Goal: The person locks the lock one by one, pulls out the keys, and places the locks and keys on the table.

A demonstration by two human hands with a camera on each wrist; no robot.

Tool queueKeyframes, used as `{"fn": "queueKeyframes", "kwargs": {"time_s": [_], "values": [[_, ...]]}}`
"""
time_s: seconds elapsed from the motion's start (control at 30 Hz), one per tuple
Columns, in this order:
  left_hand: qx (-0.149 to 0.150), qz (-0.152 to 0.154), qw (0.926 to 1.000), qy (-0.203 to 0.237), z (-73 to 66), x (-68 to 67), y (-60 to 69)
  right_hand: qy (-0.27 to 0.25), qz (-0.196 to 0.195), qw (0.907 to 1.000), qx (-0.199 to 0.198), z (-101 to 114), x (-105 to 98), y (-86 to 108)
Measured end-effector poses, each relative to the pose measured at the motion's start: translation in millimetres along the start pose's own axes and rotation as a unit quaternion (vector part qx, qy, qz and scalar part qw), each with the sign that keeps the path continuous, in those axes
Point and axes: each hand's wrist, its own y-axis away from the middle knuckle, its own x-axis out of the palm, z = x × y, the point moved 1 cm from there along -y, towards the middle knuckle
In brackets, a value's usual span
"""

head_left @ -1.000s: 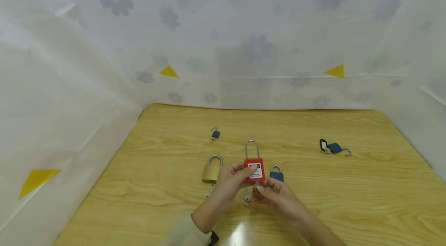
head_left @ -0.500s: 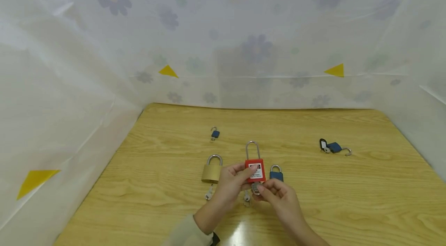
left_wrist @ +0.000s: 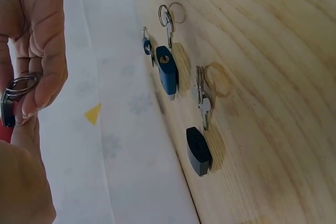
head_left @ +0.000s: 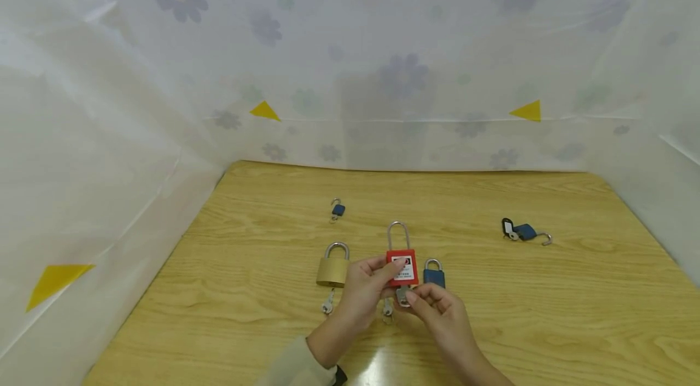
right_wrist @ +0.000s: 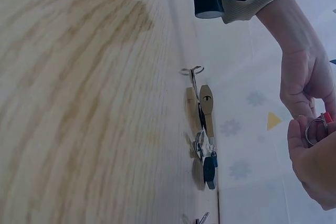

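Observation:
My left hand grips the body of a red padlock with a white label, its tall shackle pointing up and closed-looking. My right hand pinches a silver key at the padlock's underside; whether it sits in the keyhole cannot be seen. In the left wrist view, key rings hang by the fingers of the right hand. The right wrist view shows a ring between both hands, with a bit of the red padlock.
A brass padlock lies left of my hands with a key below it. A blue padlock is just to the right. A small blue padlock lies farther back, another at the right. Another key lies between my wrists.
Both hands and the red padlock have shifted very slightly right. My right fingers have turned at the key, and its head shows more plainly now. The other padlocks have not moved.

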Motion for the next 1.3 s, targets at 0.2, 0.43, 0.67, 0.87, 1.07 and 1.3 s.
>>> {"fn": "queueKeyframes", "kwargs": {"time_s": [0.2,0.43,0.67,0.87,1.07,1.3], "values": [[-0.003,-0.006,1.0000,-0.006,0.6,1.3,-1.3,-0.005,-0.012,0.9997,-0.020,-2.4,1.1,1.3],[0.001,-0.003,0.9999,-0.012,-1.2,3.0,-0.6,-0.007,-0.022,0.9994,-0.026,-2.6,1.5,0.9],[0.005,-0.005,0.9999,-0.007,-1.6,5.7,-1.8,-0.014,-0.020,0.9973,-0.070,-5.1,1.2,1.3],[0.003,-0.017,0.9998,-0.001,-1.7,6.7,-2.5,-0.010,-0.031,0.9963,-0.079,-6.0,0.9,-0.3],[-0.003,-0.023,0.9996,0.016,-2.1,8.5,-3.7,-0.009,-0.038,0.9957,-0.084,-5.8,-0.5,-2.6],[-0.003,-0.035,0.9987,0.036,-4.0,11.0,-6.4,0.019,-0.061,0.9922,-0.107,-6.2,-1.0,-1.4]]}}
